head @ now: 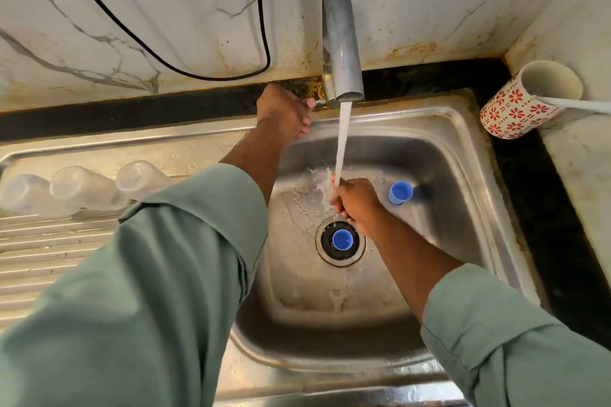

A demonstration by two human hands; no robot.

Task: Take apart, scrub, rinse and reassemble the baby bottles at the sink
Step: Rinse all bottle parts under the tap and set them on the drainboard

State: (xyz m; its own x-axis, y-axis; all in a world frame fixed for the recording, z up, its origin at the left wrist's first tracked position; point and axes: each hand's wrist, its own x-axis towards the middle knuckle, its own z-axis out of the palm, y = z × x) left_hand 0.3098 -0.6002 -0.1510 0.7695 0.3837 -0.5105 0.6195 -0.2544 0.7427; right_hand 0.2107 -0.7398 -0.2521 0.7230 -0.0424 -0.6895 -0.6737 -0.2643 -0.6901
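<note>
Beside sink (463,155) rim, three bottles (86,188)

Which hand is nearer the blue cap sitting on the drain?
Right. The right hand is under the running water just above the blue cap on the drain; the left hand is up at the tap handle, well behind it.

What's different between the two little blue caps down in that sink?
The blue cap on the drain sits on the strainer at the middle of the sink, its open mouth facing up. The blue cap by the right wall lies further back on the basin's slope, tipped so its mouth faces the camera at an angle. Both are the same blue, round and hollow, and neither is under the running water.
</note>
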